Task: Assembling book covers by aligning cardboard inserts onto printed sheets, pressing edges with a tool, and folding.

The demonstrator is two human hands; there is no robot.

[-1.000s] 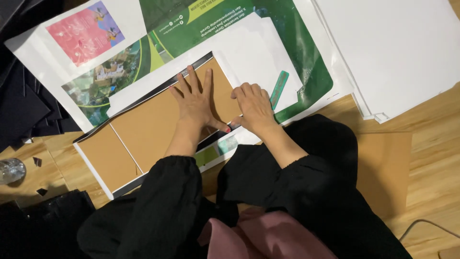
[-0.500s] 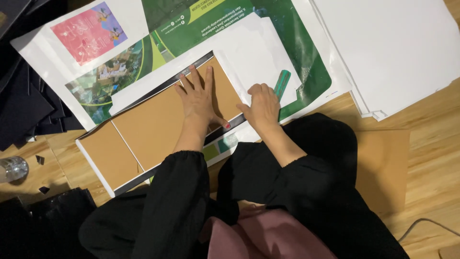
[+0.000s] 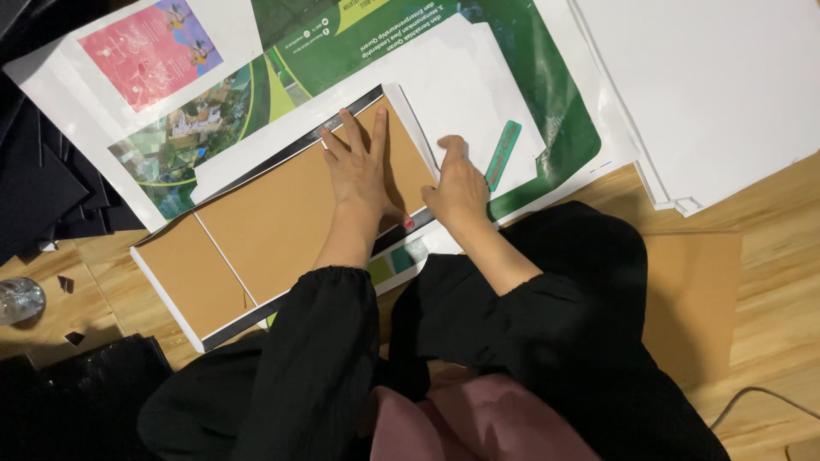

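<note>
My left hand (image 3: pixel 359 171) lies flat, fingers spread and released, on the flat brown cardboard panel (image 3: pixel 273 222), gripping nothing. The panel is a long rectangle on a white printed sheet with a dark border; its long axis runs on a diagonal, from the lower left near my left sleeve up to the upper right, where its short end points toward the big green printed poster (image 3: pixel 547 111). A thin pale gap crosses the panel near its lower-left end and splits off a smaller brown piece (image 3: pixel 192 277).

My right hand (image 3: pixel 459 189) sits just beside the panel's upper-right end, palm down, pressing the white paper flap (image 3: pixel 453 94) that meets that edge. The fingers are loosely curled and hold nothing that I can see. Just beyond it lies a slim teal strip-shaped tool (image 3: pixel 502 154), tilted along a steeper diagonal, apart from my fingers.

My black sleeves cover the panel's near edge, so I cannot tell how that edge ends. A small red spot shows between my wrists; what it is I cannot make out. A stack of white sheets (image 3: pixel 709 85) is cut off at the top right, and a clear round thing (image 3: pixel 19 300) is cut by the left edge. All of it rests on the wooden floor (image 3: pixel 769 282).
</note>
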